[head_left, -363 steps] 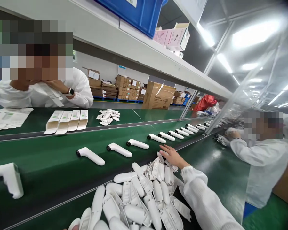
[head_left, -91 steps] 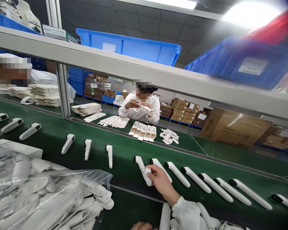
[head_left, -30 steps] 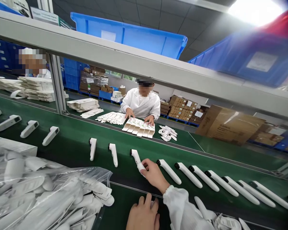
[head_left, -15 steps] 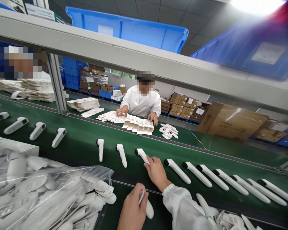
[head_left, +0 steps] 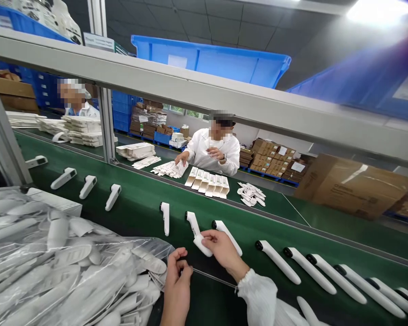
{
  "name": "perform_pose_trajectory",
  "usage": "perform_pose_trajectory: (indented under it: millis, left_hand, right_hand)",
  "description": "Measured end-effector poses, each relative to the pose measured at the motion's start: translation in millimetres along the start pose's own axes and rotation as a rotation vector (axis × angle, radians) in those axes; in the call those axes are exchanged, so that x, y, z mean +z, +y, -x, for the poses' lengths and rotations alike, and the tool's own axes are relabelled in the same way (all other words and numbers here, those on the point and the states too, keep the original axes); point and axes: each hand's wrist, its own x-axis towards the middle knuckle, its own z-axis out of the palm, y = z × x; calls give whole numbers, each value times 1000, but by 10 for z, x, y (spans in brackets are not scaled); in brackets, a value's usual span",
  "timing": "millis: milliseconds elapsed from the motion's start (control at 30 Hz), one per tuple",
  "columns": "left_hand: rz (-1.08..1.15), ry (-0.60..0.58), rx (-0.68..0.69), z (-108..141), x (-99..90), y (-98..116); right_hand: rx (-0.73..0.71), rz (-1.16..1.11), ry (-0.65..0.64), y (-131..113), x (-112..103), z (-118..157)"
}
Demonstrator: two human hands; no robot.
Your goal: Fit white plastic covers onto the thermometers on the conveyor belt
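Observation:
My right hand [head_left: 221, 251] pinches a small white plastic cover [head_left: 202, 246] at the lower end of a white handheld device [head_left: 192, 222] on the green belt [head_left: 139, 203]. Just left of it, my left hand [head_left: 178, 276] has its fingers curled and apart, with nothing visible in them, beside the clear bag of white parts [head_left: 88, 271]. Another white device [head_left: 228, 236] lies behind my right hand. One more device [head_left: 165, 219] lies to the left, and several with black tips extend to the right.
Across the belt a person in white [head_left: 214, 149] handles papers beside open white boxes [head_left: 207, 182] and a pile of white parts [head_left: 251, 194]. A metal rail [head_left: 190, 93] crosses above, with a blue bin [head_left: 211, 61] on it. Loose white parts lie at lower right.
The view has shifted, so the scene sits further right. My right hand now holds a cover at another device. My left hand no longer shows the white pieces near it. The person opposite raised one hand.

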Motion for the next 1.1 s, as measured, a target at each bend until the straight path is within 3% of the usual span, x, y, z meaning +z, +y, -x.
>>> perform_pose_trajectory:
  millis: [167,267,367,500,600,667,767,833,900,967,1100]
  left_hand:
    - [25,-66,4,-13,-36,-78]
    - [35,-67,18,5,-17,-93]
    - [146,-103,-39,30,37,-52]
    - [293,-95,-75,56,100,24]
    - [255,-81,28,65,84,35]
    - [210,-89,120,72,60,19]
    - [194,-88,239,87,48,-21]
    - [186,-104,294,96,53,-47]
    - [142,-122,344,105,52,-69]
    - [39,-92,397,118,40,-79]
    - [-186,48,497,194,39,-38]
  right_hand:
    - [-211,596,197,84,170,-82]
    - [-202,826,214,144,229,-70]
    - [-140,971,205,199,209,-122]
    - [-137,1002,193,182,103,-181]
    - [-177,850,238,58,33,-41]
    - [-174,561,191,-71,25,158]
    - [-51,60,-165,-278,70,492]
    - [85,-153,-397,-380,102,640]
    - [198,-250,-483,-426,99,676]
    - [251,-280,-446,-412,52,603]
    - [253,-243,-199,-273,-29,260]
